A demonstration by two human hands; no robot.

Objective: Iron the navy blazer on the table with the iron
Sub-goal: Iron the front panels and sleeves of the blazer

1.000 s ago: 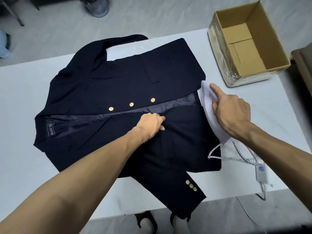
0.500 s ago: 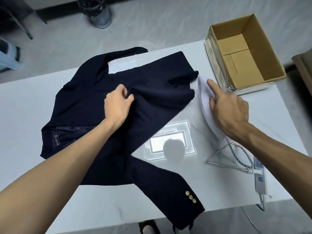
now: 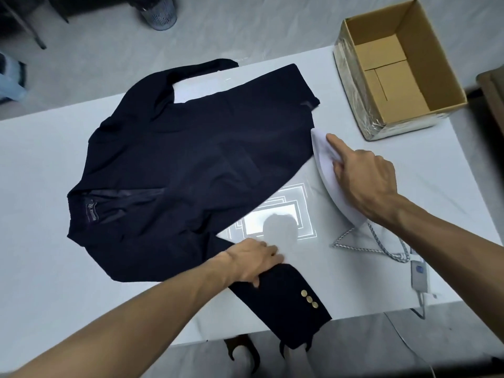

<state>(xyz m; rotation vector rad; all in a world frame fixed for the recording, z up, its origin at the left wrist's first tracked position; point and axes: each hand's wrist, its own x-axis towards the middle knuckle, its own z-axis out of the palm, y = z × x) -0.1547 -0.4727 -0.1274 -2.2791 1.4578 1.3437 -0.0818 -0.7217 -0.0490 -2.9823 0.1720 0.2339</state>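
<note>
The navy blazer [image 3: 196, 159] lies spread on the white table [image 3: 41, 214], with one front panel folded over the other and the lining and label showing at the left. Its near sleeve [image 3: 289, 304], with three gold buttons, hangs over the table's front edge. My left hand [image 3: 253, 261] grips that sleeve just above the cuff. A white iron [image 3: 327, 173] sits on the table just right of the blazer's hem. My right hand [image 3: 362, 175] grips its handle, index finger stretched along the top toward the tip.
An open cardboard box [image 3: 395, 69] stands at the table's back right corner. The iron's braided cord [image 3: 381, 241] runs to a power strip [image 3: 420, 276] at the front right edge. A bright lamp reflection shines on the table between my hands. A mesh bin [image 3: 159, 12] stands on the floor beyond.
My left hand flipped the near front panel over onto the far one, then came back toward me and took hold of the sleeve. The iron stayed beside the hem under my right hand.
</note>
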